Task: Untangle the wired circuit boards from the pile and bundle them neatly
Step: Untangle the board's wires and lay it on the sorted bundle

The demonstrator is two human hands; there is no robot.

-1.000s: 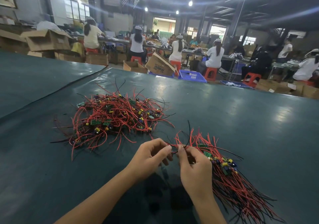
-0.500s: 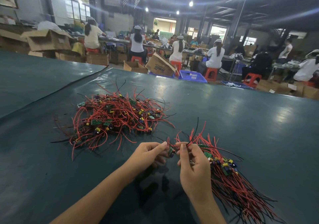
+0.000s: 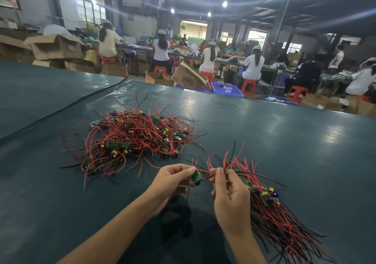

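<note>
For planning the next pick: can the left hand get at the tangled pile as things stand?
Likely yes for the path: nothing lies between the left hand and the tangled pile ahead of it. But the hand pinches a green board, so it must set that down first.

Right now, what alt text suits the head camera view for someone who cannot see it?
A person's left hand pinches a small green circuit board while the right hand pinches red and black wires above a dark green table. A tangled pile lies behind, and a straighter bundle lies right.
</note>
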